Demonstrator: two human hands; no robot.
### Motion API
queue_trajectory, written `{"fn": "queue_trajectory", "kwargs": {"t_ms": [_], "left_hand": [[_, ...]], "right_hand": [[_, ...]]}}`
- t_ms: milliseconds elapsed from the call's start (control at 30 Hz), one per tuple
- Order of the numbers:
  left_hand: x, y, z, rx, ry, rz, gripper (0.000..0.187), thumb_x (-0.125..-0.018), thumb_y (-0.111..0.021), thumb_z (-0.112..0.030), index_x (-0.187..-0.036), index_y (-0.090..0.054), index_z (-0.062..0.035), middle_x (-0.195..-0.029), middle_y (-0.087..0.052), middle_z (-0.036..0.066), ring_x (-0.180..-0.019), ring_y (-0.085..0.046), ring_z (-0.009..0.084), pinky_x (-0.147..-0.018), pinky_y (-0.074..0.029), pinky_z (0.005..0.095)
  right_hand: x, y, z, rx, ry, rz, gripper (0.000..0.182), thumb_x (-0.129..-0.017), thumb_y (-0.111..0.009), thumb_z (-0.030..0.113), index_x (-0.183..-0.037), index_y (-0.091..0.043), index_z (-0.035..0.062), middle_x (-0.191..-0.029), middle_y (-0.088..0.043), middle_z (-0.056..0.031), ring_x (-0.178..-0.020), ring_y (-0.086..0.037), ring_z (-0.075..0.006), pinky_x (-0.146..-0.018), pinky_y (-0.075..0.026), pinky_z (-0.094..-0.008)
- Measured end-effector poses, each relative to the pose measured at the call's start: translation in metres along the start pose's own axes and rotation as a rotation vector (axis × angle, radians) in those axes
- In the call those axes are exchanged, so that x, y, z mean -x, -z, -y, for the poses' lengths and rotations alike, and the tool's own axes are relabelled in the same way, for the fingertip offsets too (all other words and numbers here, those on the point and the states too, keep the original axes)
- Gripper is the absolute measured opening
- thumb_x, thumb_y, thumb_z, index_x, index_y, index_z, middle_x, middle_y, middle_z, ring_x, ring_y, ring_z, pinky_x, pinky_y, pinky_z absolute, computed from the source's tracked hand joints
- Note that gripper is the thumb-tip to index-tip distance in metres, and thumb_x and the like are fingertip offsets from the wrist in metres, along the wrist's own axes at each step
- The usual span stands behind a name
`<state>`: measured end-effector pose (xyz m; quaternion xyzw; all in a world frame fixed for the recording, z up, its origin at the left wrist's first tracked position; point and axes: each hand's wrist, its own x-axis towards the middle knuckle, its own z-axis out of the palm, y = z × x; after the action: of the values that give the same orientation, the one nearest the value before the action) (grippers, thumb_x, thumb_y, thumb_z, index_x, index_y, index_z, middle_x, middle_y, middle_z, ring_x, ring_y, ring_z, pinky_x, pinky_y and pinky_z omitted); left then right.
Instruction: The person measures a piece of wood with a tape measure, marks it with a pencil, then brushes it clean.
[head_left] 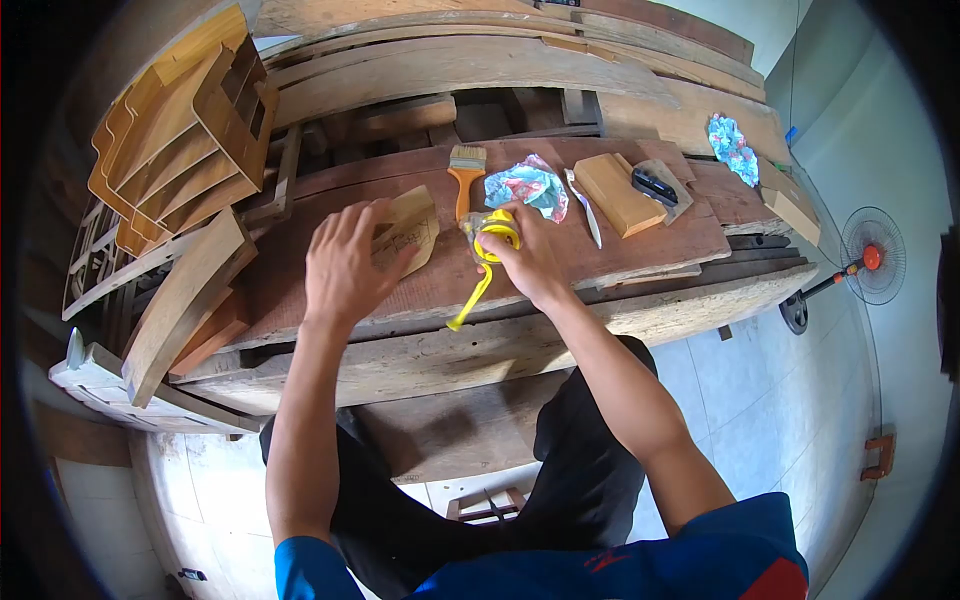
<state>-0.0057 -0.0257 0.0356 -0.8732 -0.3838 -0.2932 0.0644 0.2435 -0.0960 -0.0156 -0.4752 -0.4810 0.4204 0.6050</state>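
Note:
My left hand (345,260) lies flat, fingers spread, on a brown sheet of sandpaper (412,232) on the wooden workbench (640,255). My right hand (525,255) grips a yellow tape measure (495,232), whose yellow strap hangs over the bench's front edge. Just beyond my hands lie an orange-handled paintbrush (465,175) and a crumpled patterned cloth (530,185).
A wooden block (618,193), a white strip (585,208) and a black tool on sandpaper (655,185) lie right of the cloth. A second cloth (733,148) sits far right. Wooden frames (185,130) stack at left. A floor fan (868,258) stands at right.

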Motion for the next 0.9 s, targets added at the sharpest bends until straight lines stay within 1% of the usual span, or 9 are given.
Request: {"fn": "queue_trajectory", "kwargs": {"t_ms": [100,167,267,500,633,667,767,800,900], "left_hand": [[-0.008,-0.016,-0.015,0.016,0.035,-0.047,0.070,-0.084,-0.079,-0.050,-0.138,-0.058,-0.0102,-0.119,-0.067,0.010,-0.110,-0.065,0.0303,-0.099,-0.050,0.0445],[-0.013,-0.014,-0.016,0.014,0.071,0.004,0.063,-0.084,-0.079,-0.049,-0.130,-0.063,-0.0089,-0.117,-0.066,0.008,-0.110,-0.065,0.0293,-0.094,-0.053,0.0433],[-0.013,-0.017,-0.010,0.089,0.065,0.042,0.049,-0.087,-0.078,-0.043,-0.119,-0.069,-0.0065,-0.114,-0.066,0.007,-0.107,-0.065,0.0278,-0.087,-0.057,0.0403],[0.000,-0.001,-0.010,0.257,-0.017,0.018,0.046,-0.085,-0.081,-0.037,-0.116,-0.068,-0.0055,-0.111,-0.069,0.011,-0.097,-0.071,0.0294,-0.082,-0.059,0.0411],[0.006,0.001,-0.012,0.258,-0.052,0.067,0.046,-0.083,-0.082,-0.037,-0.114,-0.069,-0.0070,-0.105,-0.074,0.013,-0.091,-0.074,0.0300,-0.081,-0.060,0.0396],[0.007,0.002,-0.014,0.249,-0.061,0.093,0.046,-0.082,-0.083,-0.037,-0.114,-0.070,-0.0075,-0.103,-0.075,0.013,-0.090,-0.074,0.0301,-0.081,-0.060,0.0391],[0.009,0.001,-0.018,0.270,-0.121,0.072,0.046,-0.082,-0.082,-0.037,-0.115,-0.070,-0.0086,-0.098,-0.075,0.012,-0.091,-0.074,0.0300,-0.082,-0.059,0.0385],[0.009,0.001,-0.019,0.270,-0.140,0.071,0.045,-0.082,-0.082,-0.037,-0.115,-0.071,-0.0088,-0.098,-0.075,0.013,-0.091,-0.074,0.0299,-0.083,-0.059,0.0387],[0.011,-0.001,-0.021,0.270,-0.175,0.076,0.044,-0.082,-0.082,-0.034,-0.117,-0.071,-0.0096,-0.099,-0.075,0.012,-0.090,-0.074,0.0297,-0.085,-0.057,0.0396]], "right_hand": [[-0.003,-0.006,-0.005,0.116,0.035,0.034,0.042,-0.089,-0.081,0.023,-0.115,-0.057,0.0021,-0.103,-0.066,-0.0075,-0.083,-0.064,-0.0119,-0.073,-0.055,-0.0279],[-0.007,-0.005,-0.008,0.192,0.074,0.024,0.043,-0.084,-0.087,0.024,-0.113,-0.063,0.0040,-0.104,-0.067,-0.0054,-0.096,-0.062,-0.0129,-0.087,-0.049,-0.0279],[-0.008,-0.002,0.008,0.197,0.116,0.033,0.044,-0.084,-0.086,0.021,-0.118,-0.064,0.0046,-0.107,-0.068,-0.0043,-0.100,-0.064,-0.0125,-0.089,-0.050,-0.0281],[-0.001,0.011,0.011,-0.003,0.174,0.138,0.042,-0.085,-0.086,0.019,-0.117,-0.063,0.0058,-0.107,-0.067,-0.0034,-0.100,-0.064,-0.0104,-0.086,-0.051,-0.0263],[0.007,0.001,0.021,0.191,0.208,0.156,0.040,-0.084,-0.087,0.024,-0.111,-0.063,0.0063,-0.104,-0.066,-0.0035,-0.100,-0.064,-0.0103,-0.086,-0.051,-0.0262],[0.005,-0.003,0.012,0.142,0.286,0.119,0.038,-0.084,-0.087,0.025,-0.109,-0.064,0.0068,-0.103,-0.066,-0.0037,-0.100,-0.064,-0.0109,-0.089,-0.050,-0.0280],[0.008,-0.008,0.020,0.159,0.289,0.090,0.038,-0.084,-0.087,0.025,-0.108,-0.063,0.0069,-0.103,-0.067,-0.0033,-0.101,-0.063,-0.0116,-0.093,-0.049,-0.0297],[0.007,-0.007,0.022,0.184,0.319,0.097,0.037,-0.084,-0.087,0.025,-0.107,-0.064,0.0060,-0.099,-0.067,-0.0032,-0.096,-0.064,-0.0111,-0.087,-0.051,-0.0277],[0.005,-0.002,0.018,0.127,0.131,0.111,0.035,-0.085,-0.086,0.026,-0.104,-0.064,0.0053,-0.095,-0.067,-0.0032,-0.087,-0.066,-0.0108,-0.079,-0.054,-0.0255]]}}
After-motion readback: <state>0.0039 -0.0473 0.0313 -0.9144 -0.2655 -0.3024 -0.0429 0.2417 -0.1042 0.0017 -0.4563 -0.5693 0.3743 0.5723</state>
